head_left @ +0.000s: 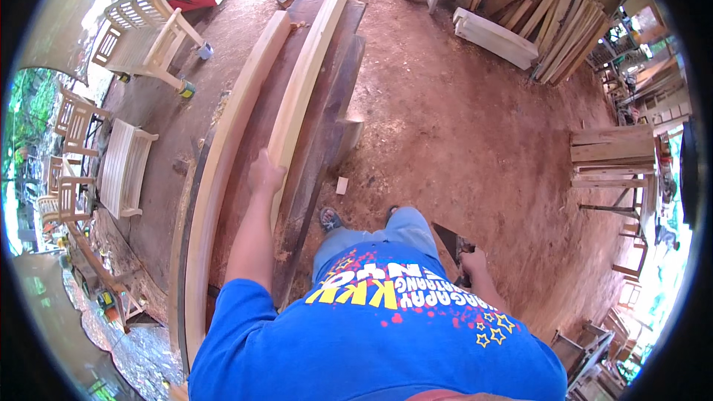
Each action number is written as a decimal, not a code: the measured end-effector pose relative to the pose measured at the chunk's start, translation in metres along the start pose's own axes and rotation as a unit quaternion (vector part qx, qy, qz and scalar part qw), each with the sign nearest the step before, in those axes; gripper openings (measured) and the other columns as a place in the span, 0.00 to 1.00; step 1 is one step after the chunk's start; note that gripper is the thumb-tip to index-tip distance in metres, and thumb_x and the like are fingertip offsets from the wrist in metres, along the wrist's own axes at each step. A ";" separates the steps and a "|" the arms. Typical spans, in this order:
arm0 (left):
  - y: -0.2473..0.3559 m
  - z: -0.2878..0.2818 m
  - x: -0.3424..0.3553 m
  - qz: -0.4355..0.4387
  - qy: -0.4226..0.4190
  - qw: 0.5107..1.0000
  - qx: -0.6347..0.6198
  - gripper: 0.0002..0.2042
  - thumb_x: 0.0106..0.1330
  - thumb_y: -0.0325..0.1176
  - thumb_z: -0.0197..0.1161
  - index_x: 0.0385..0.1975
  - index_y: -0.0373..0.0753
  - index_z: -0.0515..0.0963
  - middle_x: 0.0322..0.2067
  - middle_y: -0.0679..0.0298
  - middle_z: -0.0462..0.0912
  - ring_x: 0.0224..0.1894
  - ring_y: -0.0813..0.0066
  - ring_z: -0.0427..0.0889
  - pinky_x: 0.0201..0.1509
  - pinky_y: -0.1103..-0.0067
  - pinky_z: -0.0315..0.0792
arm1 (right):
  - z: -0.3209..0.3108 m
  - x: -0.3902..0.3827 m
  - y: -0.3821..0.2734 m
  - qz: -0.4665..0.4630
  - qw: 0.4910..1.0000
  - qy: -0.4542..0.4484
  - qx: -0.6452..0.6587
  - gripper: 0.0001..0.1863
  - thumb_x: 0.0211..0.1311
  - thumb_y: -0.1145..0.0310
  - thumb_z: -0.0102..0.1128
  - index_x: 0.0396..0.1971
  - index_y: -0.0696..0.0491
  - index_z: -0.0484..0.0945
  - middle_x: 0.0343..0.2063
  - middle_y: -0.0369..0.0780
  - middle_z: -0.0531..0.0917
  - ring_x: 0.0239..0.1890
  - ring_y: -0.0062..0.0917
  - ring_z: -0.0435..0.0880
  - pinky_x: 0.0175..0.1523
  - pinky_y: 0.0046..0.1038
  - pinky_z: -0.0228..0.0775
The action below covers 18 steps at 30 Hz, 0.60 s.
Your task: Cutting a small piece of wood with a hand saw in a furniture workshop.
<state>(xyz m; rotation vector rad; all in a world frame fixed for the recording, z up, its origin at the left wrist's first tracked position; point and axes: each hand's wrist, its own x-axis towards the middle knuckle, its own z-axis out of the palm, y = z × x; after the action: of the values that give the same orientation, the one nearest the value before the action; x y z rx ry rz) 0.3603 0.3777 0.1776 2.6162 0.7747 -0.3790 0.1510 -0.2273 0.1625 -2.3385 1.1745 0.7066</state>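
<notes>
My left hand [266,172] is closed on the near part of a long, pale wooden beam [310,67], its arm stretched forward. The beam lies lengthwise on a dark workbench [303,18], running away from me. To its left, a second long beam [232,122] rests along the bench's other side. Down by my right hip, my right hand [475,261] grips the handle of what looks like a handsaw [449,238], its dark blade pointing forward. My body hides part of the saw.
A slatted bench [145,33] and a low slatted table [126,167] stand at left. Stacked boards [553,22] lean at the far right beside pale squared timbers [494,38]. More planks [613,156] sit on a stand at right. A small wood offcut [342,186] lies on the dirt floor.
</notes>
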 end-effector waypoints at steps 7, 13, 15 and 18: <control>-0.011 -0.006 -0.019 -0.005 0.002 1.000 0.008 0.28 0.58 0.43 0.73 0.55 0.38 0.73 0.47 0.38 0.88 0.52 0.35 0.88 0.57 0.48 0.81 | -0.001 0.061 -0.050 -0.039 0.998 -0.039 0.013 0.23 0.56 0.64 0.71 0.49 0.61 0.86 0.30 0.50 0.89 0.23 0.36 0.90 0.31 0.38 0.81; 0.040 -0.009 0.008 -0.036 -0.009 0.998 0.043 0.27 0.59 0.44 0.72 0.55 0.37 0.74 0.47 0.39 0.89 0.52 0.35 0.88 0.58 0.48 0.81 | -0.005 0.185 -0.039 -0.014 0.995 -0.086 0.048 0.13 0.58 0.69 0.70 0.37 0.64 0.85 0.23 0.47 0.88 0.17 0.35 0.86 0.24 0.41 0.76; 0.048 -0.006 0.016 -0.087 0.005 0.995 0.053 0.27 0.60 0.44 0.73 0.55 0.37 0.75 0.47 0.39 0.89 0.52 0.35 0.88 0.59 0.48 0.81 | -0.046 0.191 -0.101 0.038 0.986 -0.153 0.045 0.10 0.58 0.70 0.69 0.31 0.64 0.84 0.20 0.46 0.86 0.15 0.35 0.85 0.21 0.41 0.74; 0.085 -0.005 0.068 -0.102 0.031 0.993 0.056 0.26 0.62 0.45 0.73 0.55 0.37 0.77 0.50 0.40 0.88 0.54 0.38 0.88 0.60 0.50 0.82 | -0.094 0.239 -0.150 0.007 0.987 -0.158 0.022 0.10 0.59 0.69 0.69 0.30 0.63 0.84 0.19 0.46 0.86 0.15 0.34 0.85 0.21 0.40 0.74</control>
<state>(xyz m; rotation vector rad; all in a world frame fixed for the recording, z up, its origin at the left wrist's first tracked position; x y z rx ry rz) 0.4649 0.3456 0.1823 2.6712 1.0746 -0.4118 0.4197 -0.3438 0.1118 -2.0861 1.0529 1.0035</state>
